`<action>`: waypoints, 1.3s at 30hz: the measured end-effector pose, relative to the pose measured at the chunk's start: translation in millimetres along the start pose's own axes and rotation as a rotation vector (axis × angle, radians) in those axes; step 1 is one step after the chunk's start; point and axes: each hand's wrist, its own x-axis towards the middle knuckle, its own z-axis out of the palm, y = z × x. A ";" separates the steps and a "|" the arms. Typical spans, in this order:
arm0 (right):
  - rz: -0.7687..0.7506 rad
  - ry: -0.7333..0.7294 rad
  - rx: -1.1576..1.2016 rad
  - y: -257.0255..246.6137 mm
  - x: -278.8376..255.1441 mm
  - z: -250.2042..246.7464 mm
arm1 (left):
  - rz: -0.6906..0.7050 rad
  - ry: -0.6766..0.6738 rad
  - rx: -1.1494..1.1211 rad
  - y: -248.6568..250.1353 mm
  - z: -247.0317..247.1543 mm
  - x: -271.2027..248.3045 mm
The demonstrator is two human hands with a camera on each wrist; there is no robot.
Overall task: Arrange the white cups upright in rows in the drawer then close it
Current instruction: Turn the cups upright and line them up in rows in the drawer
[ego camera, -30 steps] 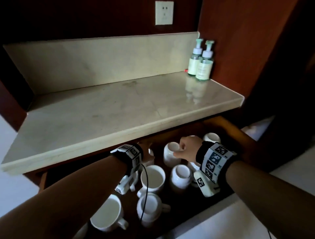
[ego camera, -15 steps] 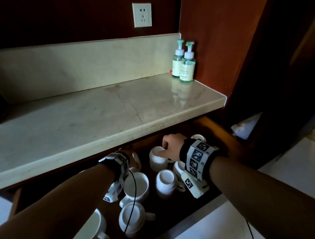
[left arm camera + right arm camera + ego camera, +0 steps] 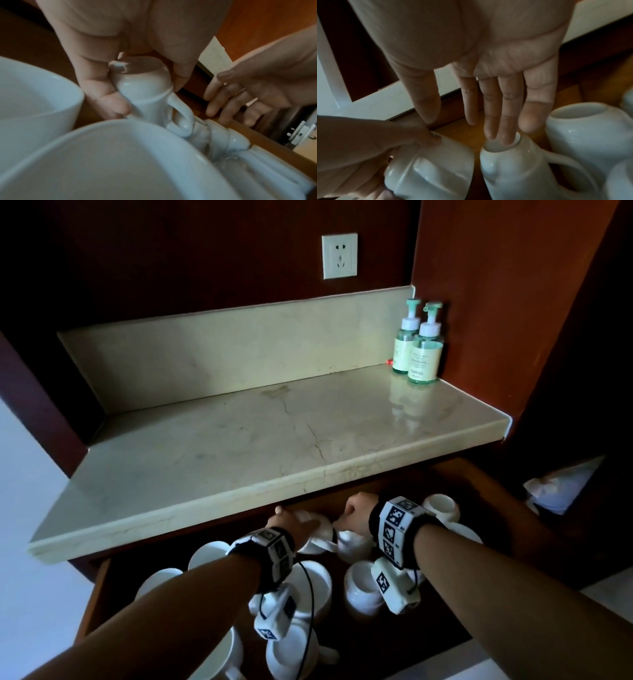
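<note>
An open wooden drawer, reddish-brown and smooth-grained, is seen below a polished beige marble counter marked with fine cracks. Glazed white ceramic cups, rounded at the body with looped handles, are crowded inside the drawer.

The tipped cup at the back of the drawer is gripped by the left hand; in the left wrist view, thumb and fingers are curled round the cup's rounded end. Its glaze is glossy, with sharp highlights. Its long axis is tilted, not vertical, and its handle is turned toward the right hand.

Just beside it, a second cup is lying tilted, its open mouth directed toward the back of the drawer and its handle to the right in the right wrist view. The right hand is held with straight, spread fingers; two fingertips are reaching into that cup's mouth. Nothing is grasped by it.

An upright rounded cup is standing near the right side. Wider cups are seen mouth-up nearer the drawer front.

Two green pump bottles are standing touching at the counter's back right corner. A white wall socket is mounted above.
</note>
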 end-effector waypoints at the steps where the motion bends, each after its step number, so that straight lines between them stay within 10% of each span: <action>1: -0.002 0.006 0.014 0.7 6.9 3.0 | -0.009 -0.020 -0.044 2.7 -1.6 -1.5; 7: 0.046 -0.078 0.385 4.2 9.0 6.9 | -0.007 -0.100 -0.224 2.2 -10.0 -4.5; 11: 0.144 -0.292 0.780 7.0 11.3 7.4 | -0.078 -0.180 -0.726 -5.1 -12.4 -19.7; 20: 0.093 -0.398 0.972 -6.7 3.9 -0.2 | 0.174 -0.317 -1.113 -14.9 -25.0 -52.1; 31: -0.230 0.062 0.293 -9.2 0.9 9.3 | 0.445 -0.049 0.053 -51.7 -54.4 -54.6; 39: -0.335 0.129 -0.233 -30.8 -13.1 17.6 | 0.627 -0.116 0.336 -67.4 -51.7 -64.8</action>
